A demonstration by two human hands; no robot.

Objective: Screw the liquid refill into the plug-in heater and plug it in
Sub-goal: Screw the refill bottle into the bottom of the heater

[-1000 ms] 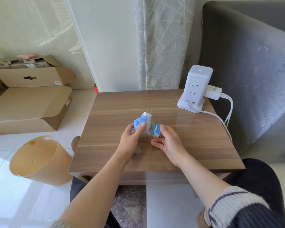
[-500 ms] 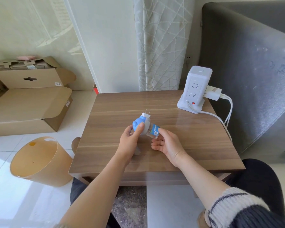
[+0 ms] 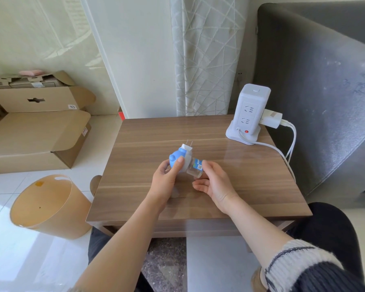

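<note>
The blue and white plug-in heater (image 3: 178,155) is held above the middle of the wooden table (image 3: 251,186), its two metal prongs pointing up and away. My left hand (image 3: 167,180) grips its blue body, thumb on top. The clear liquid refill bottle (image 3: 195,168) with a blue label sticks out of the heater toward the right, tilted. My right hand (image 3: 214,182) holds the bottle's end with thumb and fingertips. The white tower power strip (image 3: 249,114) stands at the table's far right corner, a red switch at its base.
A white adapter (image 3: 271,120) with cables is plugged into the strip's right side; cables run down the table's right edge. A grey sofa (image 3: 325,91) flanks the right. A tan bin (image 3: 49,205) and open cardboard boxes (image 3: 36,133) sit on the floor at left.
My right hand has shifted its fingers around the bottle's end, and more of the clear bottle now shows. The heater stays in my left hand at about the same spot.
</note>
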